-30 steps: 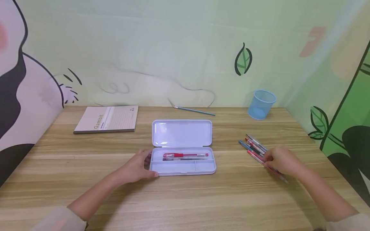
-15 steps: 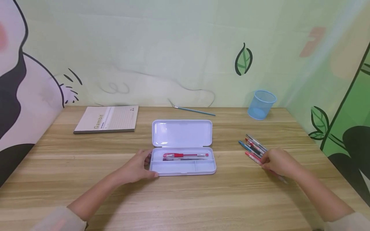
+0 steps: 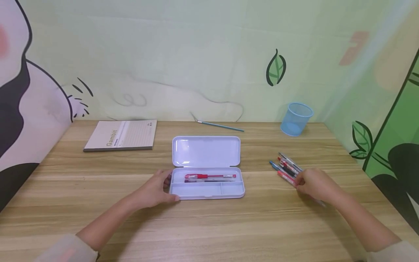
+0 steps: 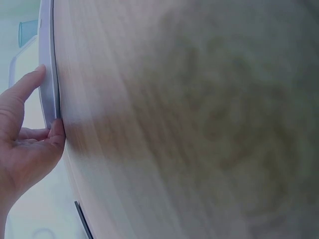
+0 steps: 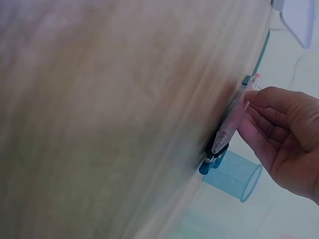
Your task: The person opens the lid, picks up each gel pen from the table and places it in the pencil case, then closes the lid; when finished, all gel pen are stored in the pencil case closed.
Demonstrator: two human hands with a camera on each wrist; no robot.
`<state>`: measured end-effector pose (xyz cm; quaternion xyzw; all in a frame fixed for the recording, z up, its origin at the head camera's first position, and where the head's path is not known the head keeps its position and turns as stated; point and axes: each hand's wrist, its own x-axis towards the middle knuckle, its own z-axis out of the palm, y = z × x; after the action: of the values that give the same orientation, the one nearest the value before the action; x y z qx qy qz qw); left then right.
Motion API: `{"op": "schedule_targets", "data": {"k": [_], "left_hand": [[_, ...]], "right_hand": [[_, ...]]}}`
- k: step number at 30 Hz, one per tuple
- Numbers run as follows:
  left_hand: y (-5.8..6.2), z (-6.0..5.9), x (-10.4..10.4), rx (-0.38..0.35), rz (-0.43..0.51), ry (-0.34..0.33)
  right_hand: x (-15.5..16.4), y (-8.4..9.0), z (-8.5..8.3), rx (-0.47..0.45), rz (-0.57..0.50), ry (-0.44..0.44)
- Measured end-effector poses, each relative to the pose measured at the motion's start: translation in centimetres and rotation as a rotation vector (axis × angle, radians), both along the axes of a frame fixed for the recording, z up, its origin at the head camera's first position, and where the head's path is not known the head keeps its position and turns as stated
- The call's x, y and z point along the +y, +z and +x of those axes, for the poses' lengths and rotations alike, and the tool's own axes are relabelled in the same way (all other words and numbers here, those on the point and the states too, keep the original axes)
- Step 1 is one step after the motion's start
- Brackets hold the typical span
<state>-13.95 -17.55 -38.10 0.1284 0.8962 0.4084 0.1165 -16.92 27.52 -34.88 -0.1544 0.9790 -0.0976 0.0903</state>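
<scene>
Left hand (image 3: 153, 190) rests at the left end of the open white pencil case (image 3: 207, 183), thumb and fingers holding its edge; the case sits mid-table, lid laid flat on the far side. Inside the far compartment lie a red pen (image 3: 209, 176) and a darker one touching it. Right hand (image 3: 315, 184) pinches a red-capped pen (image 3: 286, 178) at the near edge of the loose pen pile (image 3: 286, 165), right of the case. Blue mesh cup (image 3: 296, 118) stands far right; notebook (image 3: 122, 135) far left on the wooden table (image 3: 209, 225).

Bright even light, soft shadows, head view sharp, wrist views blurred
</scene>
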Motion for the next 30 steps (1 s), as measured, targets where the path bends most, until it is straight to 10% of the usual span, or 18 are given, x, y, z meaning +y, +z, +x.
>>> {"op": "schedule_targets", "data": {"k": [30], "left_hand": [[0.0,0.0,0.1,0.017,-0.018,0.006]], "right_hand": [[-3.1,1.4,-0.4,0.305,-0.09,0.14]]}}
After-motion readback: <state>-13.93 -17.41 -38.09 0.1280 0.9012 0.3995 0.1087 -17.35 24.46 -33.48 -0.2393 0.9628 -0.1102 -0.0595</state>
